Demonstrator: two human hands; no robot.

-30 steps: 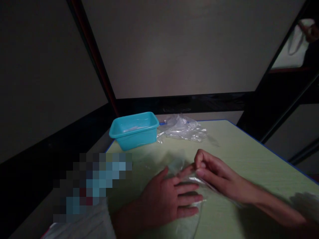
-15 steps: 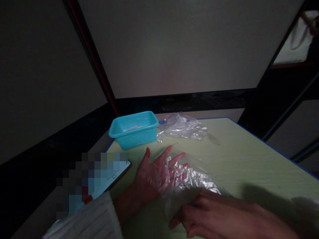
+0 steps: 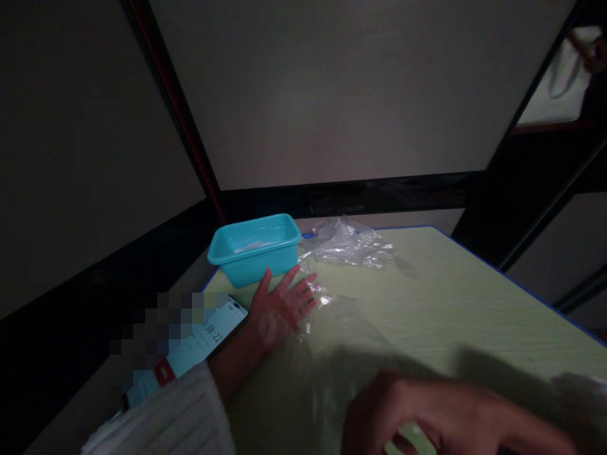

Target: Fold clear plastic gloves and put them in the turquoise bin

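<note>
My left hand point(image 3: 281, 309) is palm up over the table, fingers spread and open. Thin clear plastic film point(image 3: 344, 328) lies over its fingertips and spreads right and down toward my right hand. Whether this is a bag or a disposable glove, I cannot tell. At the bottom, my right hand point(image 3: 427, 411) is smeared by motion, its fingers curled round at the near end of the film. Behind my left fingers stands a turquoise plastic basin point(image 3: 260, 260). To its right lies a crumpled heap of clear plastic point(image 3: 348, 243).
The pale table point(image 3: 455, 278) has a blue edge and stands against a panelled wall point(image 3: 341, 95). A phone point(image 3: 208, 338) with a lit screen lies left of my left forearm, partly under the sleeve. A white bag point(image 3: 559, 76) is at the upper right.
My left hand has moved left and away from me, nearer the basin. My right hand has shifted down and right. The film now covers less of my left hand and stretches between both.
</note>
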